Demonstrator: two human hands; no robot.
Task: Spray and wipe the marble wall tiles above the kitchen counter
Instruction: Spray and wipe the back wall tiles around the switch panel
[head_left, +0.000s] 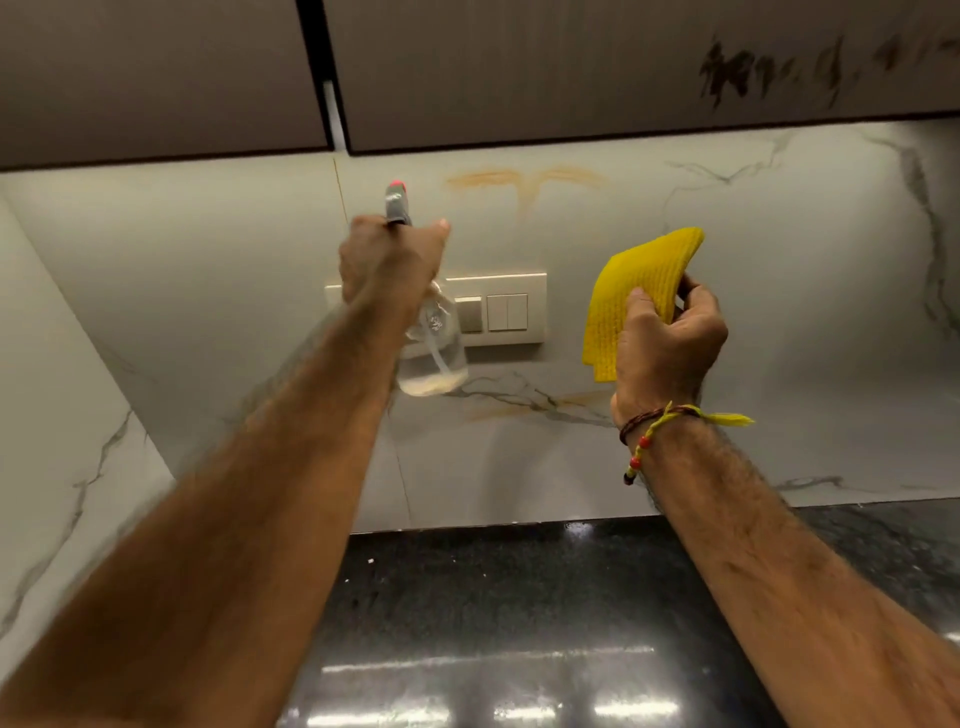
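Left hand (387, 260) is wrapped around the neck of the spray bottle (431, 343), fingers curled tight on it, nozzle up and aimed at the marble wall tiles (779, 312) just under the upper cabinets (571, 73). Can't tell whether a finger is on the trigger; it's hidden behind my hand. Right hand (670, 343) pinches the folded yellow cloth (634, 296) between thumb and fingers, held up near the wall but apart from it, to the right of the switch plate (498, 312). Target looks like the orange smear (524, 182) high on the tile, above the switches, with a second fainter orange streak (519, 410) lower down near the grey veining. Judging from that, the spray step is in hand and no wiping has begun on these marks. Main risk: the bottle sits directly in front of the switch plate, so overspray or runoff from the upper smear would drain straight down onto the switches; liquid in there is the bad outcome. Aim high and use short bursts, and catch drips with the cloth before they reach the plate. Second risk: the liquid in the bottle looks low, so tipped like this it may sputter rather than mist. Third: runoff onto the dark worktop (519, 597) below leaves streaks on that glossy surface. Also the orange tone could partly be marble veining, so scrubbing hard there gains nothing.
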